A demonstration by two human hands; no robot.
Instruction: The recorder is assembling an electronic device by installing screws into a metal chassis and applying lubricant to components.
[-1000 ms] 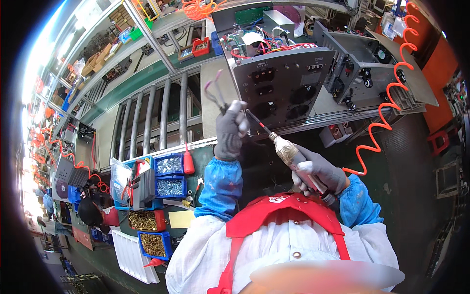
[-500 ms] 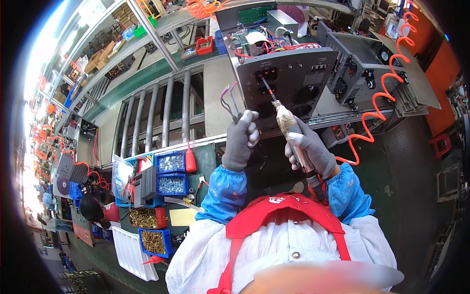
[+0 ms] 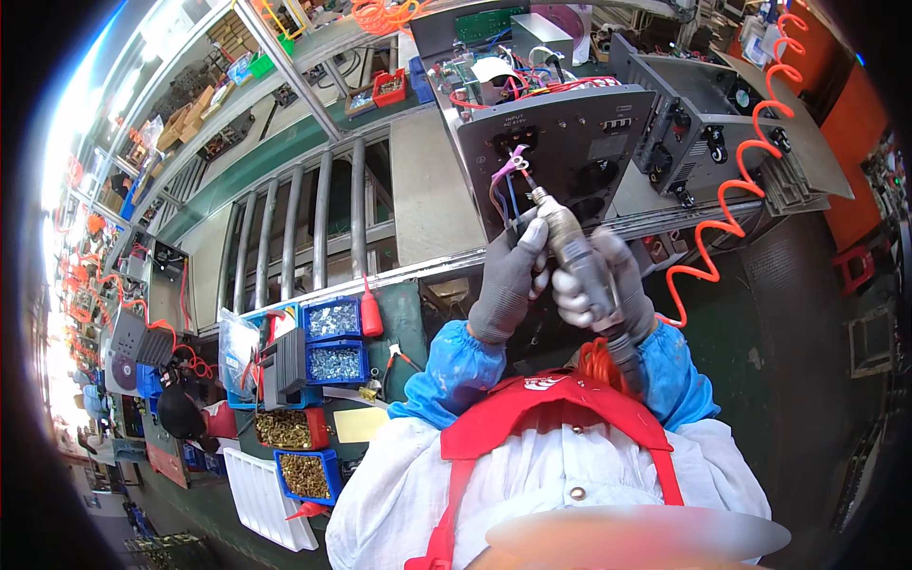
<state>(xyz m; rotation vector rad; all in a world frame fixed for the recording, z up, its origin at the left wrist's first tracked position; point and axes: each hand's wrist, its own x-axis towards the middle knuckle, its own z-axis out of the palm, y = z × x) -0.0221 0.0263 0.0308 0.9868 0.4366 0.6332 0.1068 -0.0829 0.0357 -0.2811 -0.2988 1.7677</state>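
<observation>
At frame centre, the right hand [image 3: 608, 285] grips a pneumatic screwdriver [image 3: 575, 249] firmly, its tip at the grey panel [image 3: 570, 142]; the left hand [image 3: 508, 280] pinches coloured wires [image 3: 505, 195].

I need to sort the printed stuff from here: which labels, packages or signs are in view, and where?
Panel label: small white print block on the grey panel, above the driver tip.
Yellow card: blank-looking rectangle beside the brass-screw bin.
Plastic bag: clear, left of the blue bins.
Cardboard boxes: brown, upper-left shelf.
No screens visible.
</observation>
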